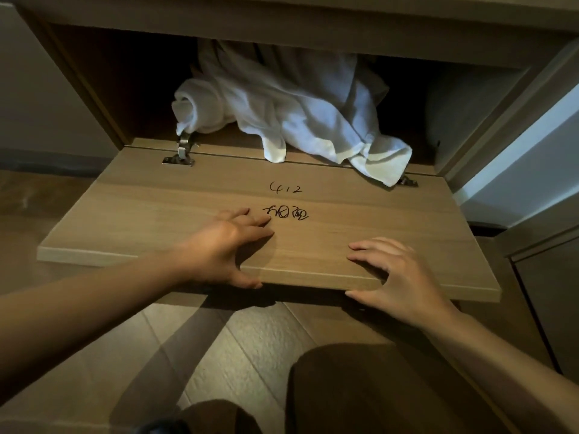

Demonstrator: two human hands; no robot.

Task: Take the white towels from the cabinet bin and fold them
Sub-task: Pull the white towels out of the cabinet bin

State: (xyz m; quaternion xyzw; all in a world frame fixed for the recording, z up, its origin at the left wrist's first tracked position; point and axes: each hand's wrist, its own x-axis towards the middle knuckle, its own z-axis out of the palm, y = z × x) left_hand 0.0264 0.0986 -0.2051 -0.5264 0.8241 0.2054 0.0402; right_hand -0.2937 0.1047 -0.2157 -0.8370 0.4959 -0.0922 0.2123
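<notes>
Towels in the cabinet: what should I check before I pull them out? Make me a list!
1. Door flap fully down: ok, it lies open and flat.
2. White towels reachable: ok, a crumpled pile at the front, one corner spilling onto the flap.
3. Hands free: not ok, left hand and right hand both hold the flap's front edge.
4. Towel snagged on left hinge: cannot tell, a towel end sits right on it.
5. Number of towels: cannot tell.

Handwritten "412" on the cabinet door (pixel 344 214); characters below illegible.
</notes>
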